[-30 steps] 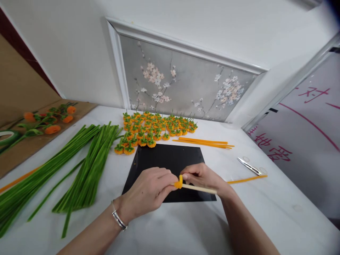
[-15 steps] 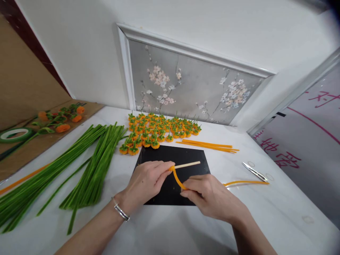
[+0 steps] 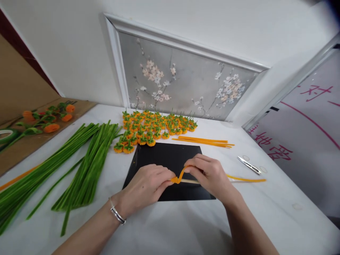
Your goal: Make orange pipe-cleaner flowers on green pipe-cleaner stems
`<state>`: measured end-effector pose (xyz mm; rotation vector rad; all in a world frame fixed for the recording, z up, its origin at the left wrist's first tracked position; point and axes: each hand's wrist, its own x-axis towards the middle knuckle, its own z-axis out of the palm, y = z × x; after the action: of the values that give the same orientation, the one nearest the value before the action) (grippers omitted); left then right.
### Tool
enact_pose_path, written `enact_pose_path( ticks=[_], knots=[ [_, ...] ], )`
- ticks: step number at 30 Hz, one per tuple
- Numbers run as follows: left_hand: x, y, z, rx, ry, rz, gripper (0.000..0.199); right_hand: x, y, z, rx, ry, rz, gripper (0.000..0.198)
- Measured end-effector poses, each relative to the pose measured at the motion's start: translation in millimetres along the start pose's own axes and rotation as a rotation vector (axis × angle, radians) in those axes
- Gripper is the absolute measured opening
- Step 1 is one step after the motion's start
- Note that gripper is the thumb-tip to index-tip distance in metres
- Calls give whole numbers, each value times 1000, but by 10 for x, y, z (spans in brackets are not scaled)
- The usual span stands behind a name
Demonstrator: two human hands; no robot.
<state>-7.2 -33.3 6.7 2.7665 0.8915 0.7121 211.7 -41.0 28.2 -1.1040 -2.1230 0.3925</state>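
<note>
My left hand [image 3: 151,182] pinches one end of a pale wooden stick [image 3: 190,181], where an orange pipe cleaner [image 3: 182,173] is coiled around it. My right hand [image 3: 209,173] is closed on the same pipe cleaner, holding it up above the stick in a bend. The pipe cleaner's loose tail runs out past my right hand over the table to the right. Both hands are over a black mat [image 3: 170,156]. Part of the stick is hidden behind my right fingers.
Several small orange pumpkin-like pieces with green tops [image 3: 151,127] crowd behind the mat. Green pipe cleaners [image 3: 87,170] lie left, orange ones [image 3: 204,141] behind right. Tweezers [image 3: 249,165] rest at the right. Cardboard [image 3: 79,109] at far left carries finished stems and green tape [image 3: 10,135].
My right hand has risen from below the stick to above it, bringing the pipe cleaner over. The stick has tipped lower at its right end. The view has shifted slightly.
</note>
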Motion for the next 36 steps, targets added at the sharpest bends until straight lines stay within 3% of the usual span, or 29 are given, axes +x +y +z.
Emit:
enact_pose_path(
  ticks=[4, 9, 13, 18, 22, 27, 36],
  knots=[
    [10, 52, -16, -28, -13, 39, 14, 13, 101, -19, 58, -86, 87, 19],
    [11, 66, 9, -71, 47, 66, 15, -2, 238, 13, 118, -310, 187, 25],
    [-4, -25, 51, -65, 166, -24, 15, -36, 236, 141, 150, -425, 221, 27],
    [-18, -175, 70, 35, 222, -193, 13, -58, 70, 254, 14, -463, 117, 32],
    [-31, -210, 71, 139, 195, -275, 14, -61, -54, 221, -20, -460, 58, 32],
    [-49, -206, 79, 187, 102, -266, 13, -75, -108, 160, -112, -384, -27, 27],
    [-6, -166, 30, -36, 9, -150, 16, -45, 26, 94, -17, -76, -27, 19]
  ],
)
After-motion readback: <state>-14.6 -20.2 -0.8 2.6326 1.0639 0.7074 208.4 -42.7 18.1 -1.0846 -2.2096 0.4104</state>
